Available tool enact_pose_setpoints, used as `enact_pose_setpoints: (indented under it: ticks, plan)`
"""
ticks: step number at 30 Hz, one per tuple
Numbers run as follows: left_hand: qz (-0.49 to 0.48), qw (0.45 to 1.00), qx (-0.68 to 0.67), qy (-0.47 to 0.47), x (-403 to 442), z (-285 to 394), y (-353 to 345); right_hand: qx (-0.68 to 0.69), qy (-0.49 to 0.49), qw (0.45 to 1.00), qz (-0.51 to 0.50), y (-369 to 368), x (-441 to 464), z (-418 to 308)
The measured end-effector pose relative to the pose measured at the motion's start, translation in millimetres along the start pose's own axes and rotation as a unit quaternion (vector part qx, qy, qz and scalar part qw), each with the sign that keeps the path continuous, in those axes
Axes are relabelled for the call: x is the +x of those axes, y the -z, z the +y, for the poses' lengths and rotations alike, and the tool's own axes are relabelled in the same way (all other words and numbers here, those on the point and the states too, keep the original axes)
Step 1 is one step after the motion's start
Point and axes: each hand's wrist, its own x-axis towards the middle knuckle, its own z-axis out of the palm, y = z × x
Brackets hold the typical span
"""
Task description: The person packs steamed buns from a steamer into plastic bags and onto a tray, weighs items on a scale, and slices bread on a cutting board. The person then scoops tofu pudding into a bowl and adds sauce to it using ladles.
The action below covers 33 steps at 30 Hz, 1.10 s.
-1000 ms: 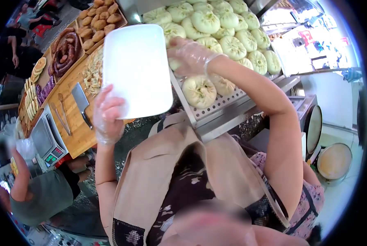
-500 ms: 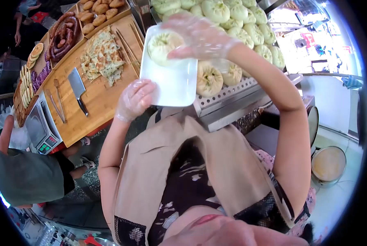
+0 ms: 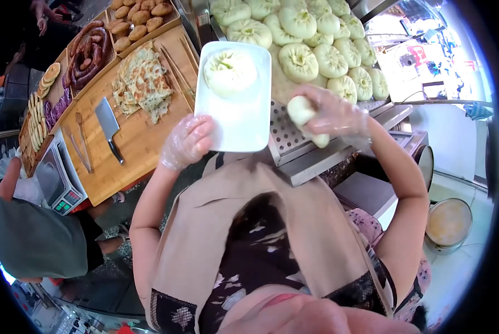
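Observation:
My left hand [image 3: 189, 142], in a clear plastic glove, grips the left edge of a white rectangular tray [image 3: 235, 131]. One pleated steamed bun [image 3: 230, 73] rests at the tray's far end. To the right, my gloved right hand [image 3: 334, 115] is closed around pale steamed buns [image 3: 301, 110]; two rounded parts show past the fingers, the rest is hidden. That hand is just above the front of a perforated metal steamer rack [image 3: 287, 142]. Several more pleated buns [image 3: 298, 62] are piled behind it, on the rack and its cloth.
On the left, a wooden board [image 3: 124, 178] carries a cleaver [image 3: 108, 125], tongs [image 3: 82, 146], sliced flatbread [image 3: 143, 80] and sausages [image 3: 87, 55]. A digital scale [image 3: 60, 177] stands beside it. Another person in a grey-green garment [image 3: 40, 239] is at the lower left. A round pot [image 3: 449, 222] sits lower right.
My right hand has moved from above the tray to the rack and taken hold of the two front buns. The first bun stays on the tray, which my left hand still holds.

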Motion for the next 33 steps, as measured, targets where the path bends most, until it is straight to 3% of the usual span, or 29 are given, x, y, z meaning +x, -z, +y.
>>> enact_pose_setpoints:
  ticks: [1,2,3,4,6,8,10,11,12,13,14,16,18,20,21,22,24,25,26,27,28,30,32,33]
  plan:
    - [-0.002,1.0,-0.01,-0.011,0.7,2.1,-3.8,0.224,0.045,0.973,-0.009,1.1,-8.0,-1.4]
    - [-0.01,0.999,-0.025,-0.024,4.5,6.6,-5.6,0.224,0.042,0.974,-0.007,-1.7,-9.2,-13.7]
    - [-0.018,0.999,-0.03,-0.04,11.2,11.4,-5.6,0.076,0.142,0.985,0.056,-9.2,-5.6,-34.2]
    - [-0.018,0.998,-0.035,-0.05,14.4,14.2,-9.9,-0.081,0.234,0.961,0.119,-15.5,1.2,-51.1]
    - [-0.005,0.997,-0.051,-0.063,15.6,22.8,-18.5,-0.234,0.317,0.896,0.203,-45.5,32.8,-41.2]
    - [0.007,0.996,-0.052,-0.078,17.9,23.1,-18.5,-0.249,0.298,0.9,0.197,-34.8,33.0,-36.7]
    - [-0.032,0.995,-0.097,-0.007,13.2,26.2,-16.9,0.002,0.07,0.988,0.136,2.8,8.1,-23.5]
    - [-0.035,0.99,-0.115,0.08,6.5,30.0,-21.9,-0.015,0.053,0.982,0.179,15.9,-1.4,-3.4]
    - [-0.036,0.988,-0.123,0.081,8.7,30.0,-23.3,-0.032,0.039,0.974,0.221,26.6,-10.9,16.6]
    - [-0.041,0.993,-0.107,0.012,13.3,28.4,-21.8,-0.111,0.009,0.982,0.156,29.2,-15.4,26.9]
    - [-0.048,0.993,-0.089,-0.06,15.9,26.5,-20.4,-0.107,0.008,0.982,0.155,19.7,-14.5,34.2]
    - [-0.034,0.993,-0.093,-0.068,20.2,30.8,-26.0,-0.305,0.004,0.95,0.068,-1.3,-9.6,40.0]
    - [-0.019,0.993,-0.09,-0.072,22.4,34.8,-29.4,-0.359,0.032,0.928,0.093,-3.0,-3.5,48.8]
    - [-0.045,0.991,-0.092,-0.081,22.3,35.5,-30.7,-0.242,0.108,0.96,0.09,8.8,-2.3,47.9]
    - [-0.049,0.989,-0.096,-0.102,19.9,33.6,-32.9,-0.157,-0.052,0.985,0.048,21.2,-9.1,39.0]
    - [-0.048,0.989,-0.093,-0.103,21.1,33.0,-34.3,0.08,-0.01,0.995,0.064,31.8,-9.4,66.6]
    - [-0.01,0.988,-0.101,-0.113,25.5,33.5,-37.8,0.326,0.085,0.936,0.099,44.8,-18.2,52.3]
    - [-0.016,0.988,-0.104,-0.115,25.9,33.4,-37.3,0.305,0.153,0.933,0.112,48.3,-16.4,39.9]
    - [-0.016,0.988,-0.098,-0.114,27.3,33.5,-36.3,0.302,0.157,0.934,0.11,47.3,-9.3,22.0]
    - [-0.03,0.988,-0.101,-0.115,29.0,34.2,-34.9,0.117,0.148,0.969,0.156,42.1,1.8,-0.2]
    - [-0.045,0.987,-0.103,-0.115,29.9,34.6,-33.1,-0.072,0.134,0.968,0.199,35.3,13.3,-19.8]
    - [-0.052,0.989,-0.077,-0.116,28.8,36.2,-28.9,-0.333,0.155,0.92,0.134,8.8,41.0,-35.4]
    - [-0.049,0.989,-0.074,-0.117,28.9,35.9,-26.5,-0.378,0.154,0.905,0.124,0.4,55.6,-37.4]
    - [-0.054,0.99,-0.074,-0.103,26.0,36.2,-24.2,-0.304,0.162,0.931,0.12,10.2,57.4,-38.9]
